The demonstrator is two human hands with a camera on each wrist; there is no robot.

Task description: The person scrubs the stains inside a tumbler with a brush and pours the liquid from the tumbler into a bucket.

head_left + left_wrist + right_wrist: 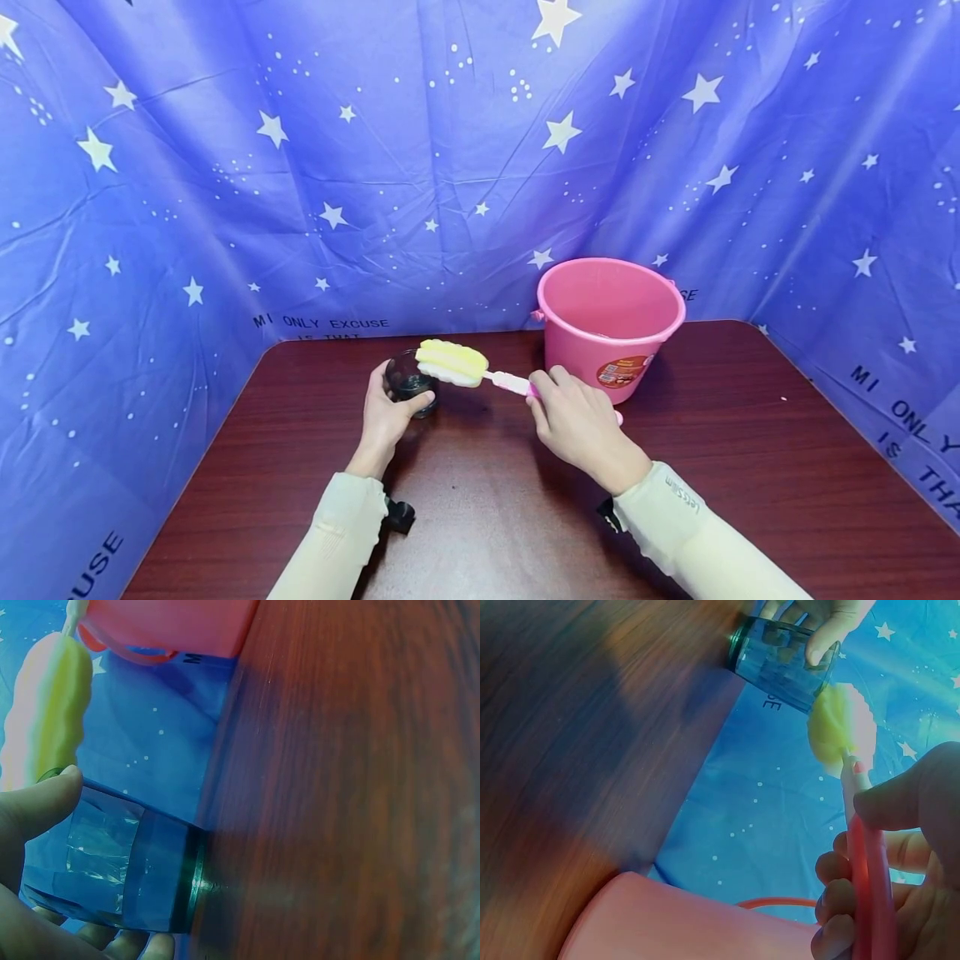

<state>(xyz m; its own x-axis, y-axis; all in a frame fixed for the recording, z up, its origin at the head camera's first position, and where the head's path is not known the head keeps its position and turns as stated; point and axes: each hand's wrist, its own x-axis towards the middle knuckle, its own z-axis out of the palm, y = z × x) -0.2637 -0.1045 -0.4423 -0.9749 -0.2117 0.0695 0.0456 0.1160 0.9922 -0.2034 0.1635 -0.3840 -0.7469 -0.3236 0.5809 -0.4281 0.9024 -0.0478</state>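
My left hand grips a dark, see-through glass, thumb on the near side and fingers wrapped round the far side. The glass stands upright, its base at the tabletop. My right hand holds a sponge bottle brush by its pink and white handle, fingers curled round it. The brush's yellow and white sponge head points left, and its tip overlaps the rim of the glass in the head view. In the right wrist view the sponge is right at the mouth of the glass.
A pink bucket with an orange label stands behind my right hand, near the back edge of the dark red wooden table. Blue curtain cloth with white stars hangs round the back and sides.
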